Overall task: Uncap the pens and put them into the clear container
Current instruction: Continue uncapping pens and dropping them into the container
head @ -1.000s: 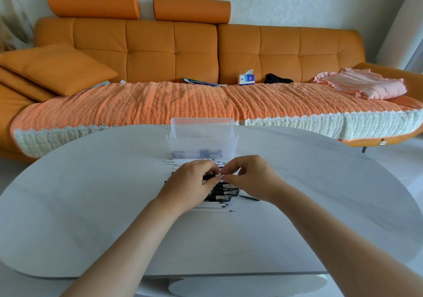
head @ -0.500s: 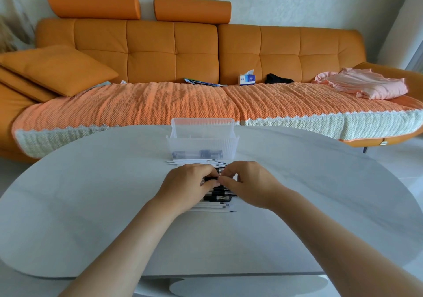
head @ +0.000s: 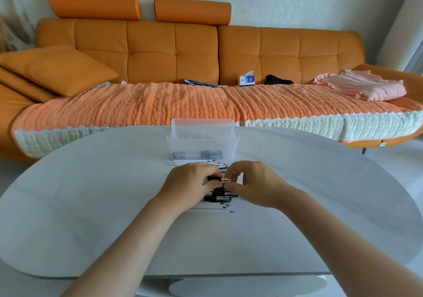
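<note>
Both hands are working above the pen pile (head: 215, 201) on the table (head: 91, 205). The left hand (head: 190, 182) is pinching the black pen (head: 214, 179); the right hand (head: 256, 182) is gripping its cap end. Light, stiff, slick: grip the barrel firmly. The clear container (head: 202, 145) is standing just beyond.

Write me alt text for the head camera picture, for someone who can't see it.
Two bare hands, the left hand and right hand, pinch one pen between them above a pile of pens on a white table. Just beyond stands the clear container with a few dark items inside. An orange sofa fills the background.
</note>
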Demonstrator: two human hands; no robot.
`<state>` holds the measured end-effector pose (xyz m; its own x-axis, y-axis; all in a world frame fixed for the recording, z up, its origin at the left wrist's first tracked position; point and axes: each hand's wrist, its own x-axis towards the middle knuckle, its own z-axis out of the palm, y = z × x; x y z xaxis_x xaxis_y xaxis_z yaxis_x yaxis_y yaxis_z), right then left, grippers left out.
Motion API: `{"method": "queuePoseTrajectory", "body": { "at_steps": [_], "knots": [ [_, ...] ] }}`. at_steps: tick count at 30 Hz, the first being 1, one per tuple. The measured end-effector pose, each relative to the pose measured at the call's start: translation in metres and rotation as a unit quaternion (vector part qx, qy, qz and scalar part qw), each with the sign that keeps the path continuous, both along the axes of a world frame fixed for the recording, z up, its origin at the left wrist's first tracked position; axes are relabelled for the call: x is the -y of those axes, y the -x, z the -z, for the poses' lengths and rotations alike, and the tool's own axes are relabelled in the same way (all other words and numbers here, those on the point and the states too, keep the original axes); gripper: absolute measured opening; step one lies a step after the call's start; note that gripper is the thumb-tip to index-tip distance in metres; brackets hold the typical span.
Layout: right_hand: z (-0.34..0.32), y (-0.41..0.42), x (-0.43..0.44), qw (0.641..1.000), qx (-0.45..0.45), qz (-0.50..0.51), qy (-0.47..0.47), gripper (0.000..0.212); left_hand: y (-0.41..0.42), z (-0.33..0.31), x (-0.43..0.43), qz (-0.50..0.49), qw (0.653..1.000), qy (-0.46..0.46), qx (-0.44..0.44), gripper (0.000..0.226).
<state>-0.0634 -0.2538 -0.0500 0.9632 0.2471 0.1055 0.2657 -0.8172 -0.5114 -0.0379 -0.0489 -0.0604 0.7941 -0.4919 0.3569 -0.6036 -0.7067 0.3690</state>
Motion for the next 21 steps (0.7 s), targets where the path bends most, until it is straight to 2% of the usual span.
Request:
{"method": "queuePoseTrajectory", "body": {
  "at_steps": [2,8,13,18,21],
  "knots": [
    [0.000,-0.001,0.002,1.000,0.005,0.006,-0.011,0.003,0.000,0.000,0.002,0.003,1.000,0.010,-0.008,0.013],
    [-0.004,0.006,0.007,0.999,-0.034,0.000,-0.019,0.020,-0.001,0.001,0.009,0.025,0.999,0.029,-0.028,0.011],
    [-0.004,0.006,0.015,1.000,-0.001,0.015,-0.019,0.007,-0.001,0.002,0.015,0.035,0.998,0.039,-0.032,0.012],
    [-0.006,0.008,0.017,0.999,-0.017,0.018,-0.034,0.017,-0.002,0.002,0.021,0.042,0.997,0.053,-0.037,0.012],
    [-0.007,0.009,0.022,1.000,-0.003,0.022,-0.018,0.010,-0.003,0.003,0.024,0.048,0.996,0.056,-0.042,0.014]
  ]
}}
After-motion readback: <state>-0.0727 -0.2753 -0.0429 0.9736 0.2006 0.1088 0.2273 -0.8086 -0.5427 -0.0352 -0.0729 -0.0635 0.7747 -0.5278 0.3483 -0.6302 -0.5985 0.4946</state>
